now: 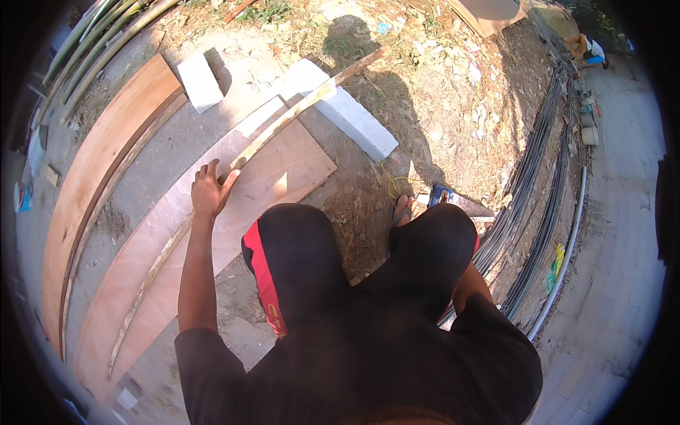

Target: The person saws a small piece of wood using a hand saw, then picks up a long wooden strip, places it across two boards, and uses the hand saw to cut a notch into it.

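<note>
The wooden strip [290, 115] lies along the plywood [296, 159], its far end across a white block [361, 127]. Your left hand [210, 193] rests on the strip, fingers loosely spread, not clenched; your right hand is hidden. Left of the strip is a brown plank [106, 152]; right of it, your trousers [301, 248] bear an illegible yellow mark [273, 310].

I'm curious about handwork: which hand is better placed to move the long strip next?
Probably the left hand, at the strip on the plywood. The right hand is out of view, its forearm by the right knee.
</note>
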`<state>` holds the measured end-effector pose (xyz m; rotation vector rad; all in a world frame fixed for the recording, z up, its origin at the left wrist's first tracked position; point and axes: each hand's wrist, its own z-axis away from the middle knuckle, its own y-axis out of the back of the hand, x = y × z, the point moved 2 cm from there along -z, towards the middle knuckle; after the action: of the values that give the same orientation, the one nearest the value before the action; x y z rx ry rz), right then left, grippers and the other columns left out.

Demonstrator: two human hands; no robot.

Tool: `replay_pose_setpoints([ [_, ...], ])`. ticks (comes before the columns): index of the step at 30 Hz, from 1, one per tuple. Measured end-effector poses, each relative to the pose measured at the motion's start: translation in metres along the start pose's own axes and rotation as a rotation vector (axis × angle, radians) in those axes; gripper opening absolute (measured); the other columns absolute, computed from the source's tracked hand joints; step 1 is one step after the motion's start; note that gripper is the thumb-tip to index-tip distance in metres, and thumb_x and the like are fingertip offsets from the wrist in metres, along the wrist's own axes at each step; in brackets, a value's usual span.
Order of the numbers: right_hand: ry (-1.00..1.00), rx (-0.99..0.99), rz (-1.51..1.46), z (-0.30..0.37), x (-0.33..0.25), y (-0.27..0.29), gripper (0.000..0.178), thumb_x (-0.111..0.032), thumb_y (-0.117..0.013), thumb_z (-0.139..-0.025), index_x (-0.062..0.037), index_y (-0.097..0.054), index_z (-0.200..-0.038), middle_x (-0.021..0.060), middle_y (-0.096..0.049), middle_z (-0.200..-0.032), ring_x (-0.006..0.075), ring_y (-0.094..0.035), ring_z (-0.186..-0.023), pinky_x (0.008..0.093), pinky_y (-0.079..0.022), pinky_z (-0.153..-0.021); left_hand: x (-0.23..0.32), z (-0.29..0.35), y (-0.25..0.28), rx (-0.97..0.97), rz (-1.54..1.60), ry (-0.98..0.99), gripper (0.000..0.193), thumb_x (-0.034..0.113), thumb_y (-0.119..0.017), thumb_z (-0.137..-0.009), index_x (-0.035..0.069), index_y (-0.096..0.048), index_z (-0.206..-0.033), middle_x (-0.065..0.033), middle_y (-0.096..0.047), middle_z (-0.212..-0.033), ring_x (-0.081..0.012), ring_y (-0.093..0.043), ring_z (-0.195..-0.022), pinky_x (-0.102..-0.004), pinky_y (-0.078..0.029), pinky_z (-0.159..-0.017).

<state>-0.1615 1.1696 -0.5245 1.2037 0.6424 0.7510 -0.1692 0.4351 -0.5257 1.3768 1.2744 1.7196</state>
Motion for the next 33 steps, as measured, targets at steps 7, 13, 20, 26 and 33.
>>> replay_pose_setpoints([
  [7,-0.006,-0.118,-0.128,-0.035,-0.027,-0.027,0.063,-0.040,-0.070,-0.085,-0.0100,-0.054,-0.138,0.0267,-0.066,-0.117,0.0429,-0.066,-0.108,0.0496,-0.050,-0.092,0.027,-0.027,-0.031,-0.063,0.108,0.012,0.056,0.046,-0.075,-0.088,0.004,-0.064,-0.123,-0.0216,-0.072,-0.101,-0.0419,-0.069,-0.094,-0.0489,-0.055,-0.081],
  [13,-0.008,-0.184,-0.219,-0.079,-0.048,-0.054,0.064,-0.041,-0.071,-0.084,-0.0100,-0.054,-0.138,0.0266,-0.067,-0.116,0.0423,-0.066,-0.108,0.0495,-0.051,-0.092,0.028,-0.043,-0.019,-0.657,0.530,0.227,0.044,0.041,-0.070,-0.095,0.001,-0.072,-0.114,-0.0056,-0.074,-0.090,-0.0179,-0.069,-0.078,-0.0352,-0.054,-0.079],
  [20,0.146,-0.332,-0.381,-0.100,-0.091,-0.032,0.067,-0.040,-0.072,-0.082,-0.0105,-0.053,-0.139,0.0256,-0.069,-0.113,0.0413,-0.067,-0.108,0.0494,-0.051,-0.092,0.042,-0.043,-0.003,-0.718,0.388,0.269,0.037,0.037,-0.076,-0.090,0.003,-0.074,-0.106,-0.0071,-0.075,-0.095,-0.0162,-0.066,-0.091,-0.0337,-0.049,-0.092],
  [26,0.124,-0.302,-0.259,-0.107,-0.083,-0.098,0.074,-0.039,-0.072,-0.079,-0.0120,-0.048,-0.144,0.0232,-0.071,-0.113,0.0402,-0.068,-0.108,0.0490,-0.051,-0.093,0.065,-0.043,-0.014,-0.327,0.083,0.262,0.050,0.028,-0.088,-0.072,0.001,-0.067,-0.108,-0.0159,-0.073,-0.105,-0.0271,-0.069,-0.102,-0.0390,-0.052,-0.091],
  [33,-0.031,-0.071,-0.345,-0.093,-0.103,-0.033,0.080,-0.031,-0.069,-0.078,-0.0111,-0.042,-0.150,0.0235,-0.069,-0.119,0.0401,-0.068,-0.109,0.0494,-0.052,-0.094,0.091,-0.101,-0.023,-0.420,0.079,0.235,0.075,0.053,-0.074,-0.086,0.002,-0.057,-0.138,-0.0252,-0.064,-0.132,-0.0384,-0.062,-0.122,-0.0439,-0.049,-0.103],
])
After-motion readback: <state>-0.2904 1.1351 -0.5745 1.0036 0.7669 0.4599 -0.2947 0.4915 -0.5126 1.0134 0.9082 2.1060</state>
